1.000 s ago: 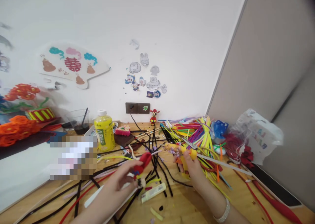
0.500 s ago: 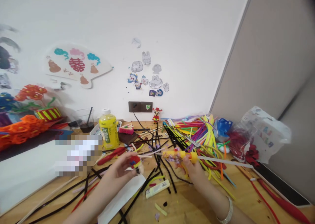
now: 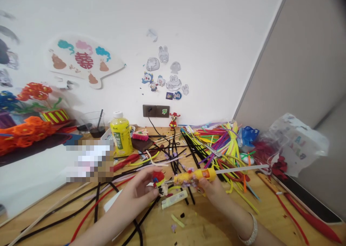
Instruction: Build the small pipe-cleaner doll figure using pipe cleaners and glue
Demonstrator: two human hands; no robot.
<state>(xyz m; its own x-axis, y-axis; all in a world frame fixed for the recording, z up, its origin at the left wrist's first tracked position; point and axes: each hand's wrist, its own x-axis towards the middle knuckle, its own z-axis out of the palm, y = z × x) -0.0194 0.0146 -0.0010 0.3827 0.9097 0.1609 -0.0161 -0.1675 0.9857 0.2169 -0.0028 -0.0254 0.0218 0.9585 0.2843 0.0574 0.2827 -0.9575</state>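
Observation:
Between thumb and fingers, my left hand (image 3: 144, 192) pinches a small pipe-cleaner figure (image 3: 159, 184) with red, blue, yellow, white and black parts. My right hand (image 3: 212, 190) grips a yellow hot glue gun (image 3: 193, 176), with a long translucent glue stick (image 3: 243, 169) poking out of its back. The gun's metal nozzle points left and meets or nearly meets the figure's right side; exact contact is hard to tell. Below them a pale glue tube (image 3: 174, 199) lies on the wooden table. Partly under my left forearm is a white sheet of paper (image 3: 110, 202).
Black pipe cleaners (image 3: 94, 202) lie strewn across the table. A bundle of coloured pipe cleaners (image 3: 224, 145) sits behind the gun. Farther back stand a yellow bottle (image 3: 120, 136) and a small red-hatted figurine (image 3: 174, 120). At right are a plastic bag (image 3: 300, 141) and red-handled pliers (image 3: 310, 217).
The glue gun has moved down and left, its nozzle now at the figure. My left hand has brought the figure slightly right. The camera view has shifted a little.

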